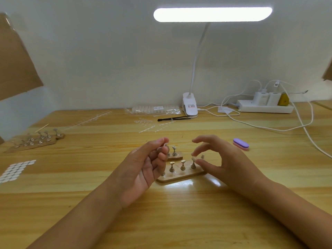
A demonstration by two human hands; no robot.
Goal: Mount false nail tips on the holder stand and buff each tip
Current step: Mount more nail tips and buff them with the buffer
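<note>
Pinching a clear nail tip (pixel 164 145) in the left hand (pixel 143 166); pinching a second tip (pixel 194 158) in the right hand (pixel 222 159), at a holder stand (pixel 179 178) peg between the hands.

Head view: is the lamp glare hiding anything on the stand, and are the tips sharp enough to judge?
Head view: the lamp bar is blown out white; its reflection glares on the table just in front of the holder stand, not over the posts; the nail tip pinched by the right hand is small and soft-edged; the second stand at left is blurred.
</note>
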